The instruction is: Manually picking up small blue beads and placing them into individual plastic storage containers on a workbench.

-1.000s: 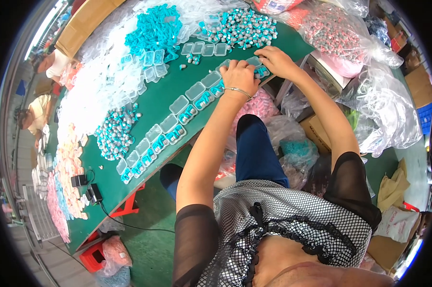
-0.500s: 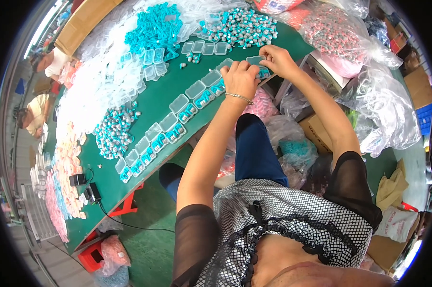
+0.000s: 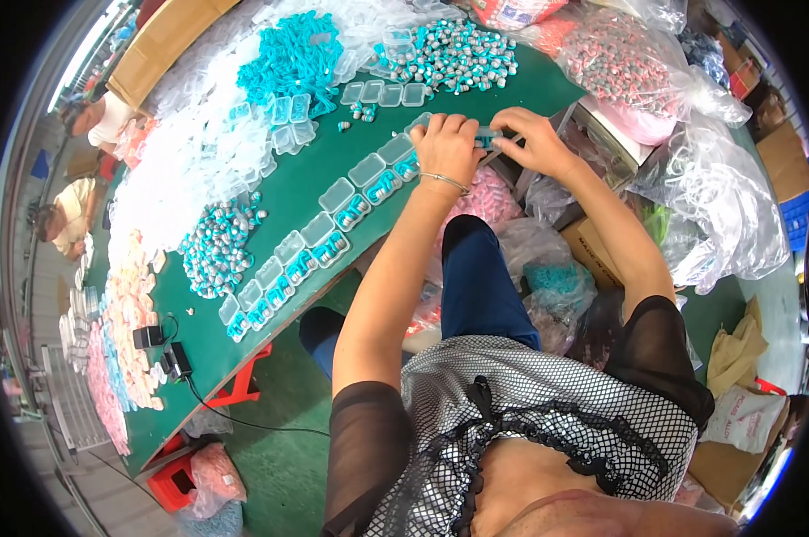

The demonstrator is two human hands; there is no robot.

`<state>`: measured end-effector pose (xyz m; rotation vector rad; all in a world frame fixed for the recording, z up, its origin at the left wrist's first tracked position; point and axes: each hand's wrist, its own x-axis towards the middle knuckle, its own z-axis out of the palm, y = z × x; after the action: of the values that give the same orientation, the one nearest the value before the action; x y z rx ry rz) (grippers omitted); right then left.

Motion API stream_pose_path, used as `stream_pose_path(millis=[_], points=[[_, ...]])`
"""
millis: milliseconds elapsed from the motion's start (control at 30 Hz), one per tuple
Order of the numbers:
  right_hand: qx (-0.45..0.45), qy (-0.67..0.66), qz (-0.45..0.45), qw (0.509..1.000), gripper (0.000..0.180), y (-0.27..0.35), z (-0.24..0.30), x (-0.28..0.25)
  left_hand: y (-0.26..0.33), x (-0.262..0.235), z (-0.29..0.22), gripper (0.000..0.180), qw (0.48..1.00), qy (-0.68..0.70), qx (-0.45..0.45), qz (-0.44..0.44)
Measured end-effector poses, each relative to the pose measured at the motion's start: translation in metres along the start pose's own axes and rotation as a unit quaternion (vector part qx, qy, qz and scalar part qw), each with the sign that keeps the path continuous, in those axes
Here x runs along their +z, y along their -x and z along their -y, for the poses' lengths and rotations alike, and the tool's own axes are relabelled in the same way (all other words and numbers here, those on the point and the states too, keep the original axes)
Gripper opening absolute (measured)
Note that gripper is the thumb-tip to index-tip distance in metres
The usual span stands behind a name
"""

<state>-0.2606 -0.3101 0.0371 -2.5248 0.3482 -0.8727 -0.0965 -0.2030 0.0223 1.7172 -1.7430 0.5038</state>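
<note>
A row of small clear plastic cases (image 3: 351,211) runs along the near edge of the green table, most with lids folded back and turquoise-and-grey pieces inside. At the row's right end, my right hand (image 3: 534,143) pinches the outer edge of the last case (image 3: 487,140) between thumb and fingers. Its lid looks folded over. My left hand (image 3: 449,148), with a bracelet at the wrist, lies curled over the neighbouring part of the row, fingers bent against that same case. My fingers partly hide the cases beneath.
Loose grey-and-turquoise pieces (image 3: 458,55) lie piled at the back, beside turquoise strips (image 3: 288,58) and many clear cases (image 3: 162,170). Another heap of pieces (image 3: 216,251) sits left of the row. Bulging plastic bags (image 3: 619,63) crowd the right. Two people are at the far left.
My right hand has come down toward me, and the end case's lid, standing back before, now appears folded over. My left hand has shifted only slightly.
</note>
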Motion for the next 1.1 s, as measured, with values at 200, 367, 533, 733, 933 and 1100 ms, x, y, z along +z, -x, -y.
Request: stream_pose_path(millis=[200,367,533,733,933,1100], points=[[-0.036,0.041,-0.031,0.998,0.031,0.005,-0.012,0.011,-0.01,0.008,0.006,0.021,0.999,-0.028,0.034,0.025],[-0.007,0.034,-0.03,0.999,0.027,0.005,-0.009,0.013,-0.014,0.009,0.014,0.02,0.997,-0.003,0.063,0.048],[0.019,0.016,-0.006,1.0,0.024,0.001,-0.007,0.009,-0.012,0.0,0.011,0.026,0.996,0.015,0.039,0.078],[-0.062,0.138,-0.071,0.986,0.028,-0.006,-0.035,0.0,-0.001,-0.03,0.026,0.057,0.996,-0.021,-0.073,0.05],[-0.082,0.187,-0.075,0.976,0.022,-0.037,-0.014,0.004,0.008,-0.03,0.036,0.05,0.98,-0.079,-0.095,0.157],[-0.076,0.175,-0.048,0.981,0.014,-0.045,-0.028,0.02,0.008,-0.03,0.031,0.043,0.977,-0.09,-0.104,0.162]])
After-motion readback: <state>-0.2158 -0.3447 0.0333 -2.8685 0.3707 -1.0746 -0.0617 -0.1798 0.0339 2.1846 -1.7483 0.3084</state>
